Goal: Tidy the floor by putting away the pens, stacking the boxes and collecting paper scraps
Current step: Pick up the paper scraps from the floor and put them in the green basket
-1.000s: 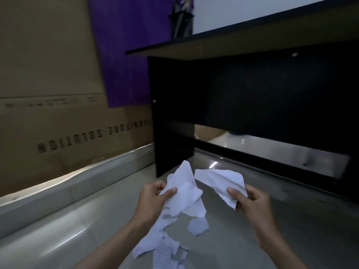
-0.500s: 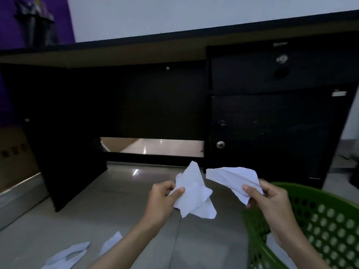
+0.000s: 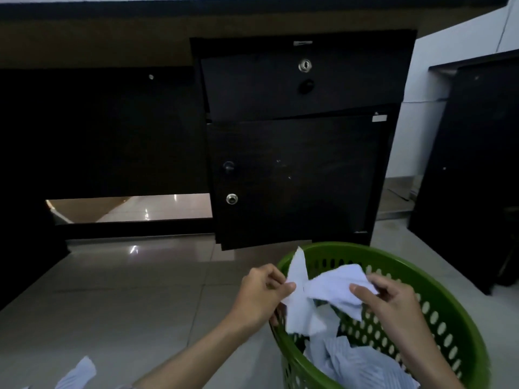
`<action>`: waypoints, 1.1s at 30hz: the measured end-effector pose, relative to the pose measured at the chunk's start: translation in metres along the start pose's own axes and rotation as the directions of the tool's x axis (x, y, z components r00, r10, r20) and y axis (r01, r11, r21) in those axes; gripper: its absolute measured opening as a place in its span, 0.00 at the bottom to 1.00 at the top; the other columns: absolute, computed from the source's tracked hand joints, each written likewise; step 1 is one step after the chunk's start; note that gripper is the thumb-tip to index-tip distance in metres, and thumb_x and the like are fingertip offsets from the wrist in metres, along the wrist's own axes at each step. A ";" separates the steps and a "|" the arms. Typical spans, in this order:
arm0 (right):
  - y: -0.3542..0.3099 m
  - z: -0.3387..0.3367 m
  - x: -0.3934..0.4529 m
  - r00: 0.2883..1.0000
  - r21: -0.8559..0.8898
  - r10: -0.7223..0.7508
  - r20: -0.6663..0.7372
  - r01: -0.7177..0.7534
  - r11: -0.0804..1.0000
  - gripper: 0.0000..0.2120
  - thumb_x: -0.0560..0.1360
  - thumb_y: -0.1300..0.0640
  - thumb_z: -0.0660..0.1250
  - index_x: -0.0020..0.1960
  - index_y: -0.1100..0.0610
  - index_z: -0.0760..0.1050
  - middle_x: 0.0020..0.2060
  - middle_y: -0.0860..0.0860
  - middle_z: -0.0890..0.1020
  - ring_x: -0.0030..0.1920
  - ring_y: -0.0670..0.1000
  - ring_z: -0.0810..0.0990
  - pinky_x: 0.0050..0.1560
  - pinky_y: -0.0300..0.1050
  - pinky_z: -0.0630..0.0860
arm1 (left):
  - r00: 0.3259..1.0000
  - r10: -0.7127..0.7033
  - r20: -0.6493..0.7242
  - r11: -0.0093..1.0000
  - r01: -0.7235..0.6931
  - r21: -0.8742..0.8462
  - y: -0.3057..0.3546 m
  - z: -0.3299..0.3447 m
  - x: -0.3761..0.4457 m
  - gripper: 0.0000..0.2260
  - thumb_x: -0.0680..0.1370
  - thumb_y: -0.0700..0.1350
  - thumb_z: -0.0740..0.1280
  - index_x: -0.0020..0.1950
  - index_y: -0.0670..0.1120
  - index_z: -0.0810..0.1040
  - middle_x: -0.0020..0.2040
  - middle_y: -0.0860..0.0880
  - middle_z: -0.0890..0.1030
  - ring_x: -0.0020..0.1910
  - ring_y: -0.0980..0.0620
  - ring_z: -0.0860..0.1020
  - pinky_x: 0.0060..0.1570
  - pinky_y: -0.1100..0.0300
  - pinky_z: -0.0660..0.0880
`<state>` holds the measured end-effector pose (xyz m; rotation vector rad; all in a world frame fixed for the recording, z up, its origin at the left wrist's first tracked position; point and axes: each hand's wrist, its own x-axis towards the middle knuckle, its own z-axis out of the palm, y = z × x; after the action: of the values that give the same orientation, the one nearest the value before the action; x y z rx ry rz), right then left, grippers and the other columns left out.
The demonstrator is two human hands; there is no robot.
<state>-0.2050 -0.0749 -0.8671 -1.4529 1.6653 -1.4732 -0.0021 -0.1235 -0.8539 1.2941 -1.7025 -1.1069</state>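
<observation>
My left hand [image 3: 259,290] pinches a white paper scrap [image 3: 299,299] by its edge. A second crumpled paper scrap [image 3: 331,287] is held in my right hand [image 3: 390,301]. Both scraps hang over the open top of a green perforated basket [image 3: 438,313], just inside its near-left rim. More white paper scraps [image 3: 348,360] lie inside the basket. Another scrap [image 3: 77,374] lies on the tiled floor at the bottom left. No pens or boxes show.
A dark desk with a locked drawer [image 3: 304,80] and cabinet door [image 3: 295,178] stands right behind the basket. A dark panel [image 3: 474,164] leans at the right. Grey floor tiles [image 3: 126,299] spread to the left of the basket.
The view has swung right from the floor scraps to the basket. Both hands have carried their scraps over the basket's opening and moved closer together.
</observation>
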 end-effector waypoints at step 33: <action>-0.098 0.292 -0.036 0.830 0.313 -0.298 0.472 0.158 0.936 0.13 0.71 0.65 0.69 0.33 0.49 0.76 0.38 0.48 0.79 0.39 0.41 0.78 0.38 0.28 0.69 | 0.895 -0.096 -0.436 0.946 0.218 0.239 -0.110 -0.236 -0.077 0.06 0.73 0.40 0.70 0.38 0.45 0.75 0.33 0.47 0.77 0.33 0.52 0.77 0.24 0.75 0.66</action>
<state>0.0966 -0.1452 -0.8771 -1.7437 0.9586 -1.2123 0.2692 -0.1114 -0.8709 1.7361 -1.4768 -0.6152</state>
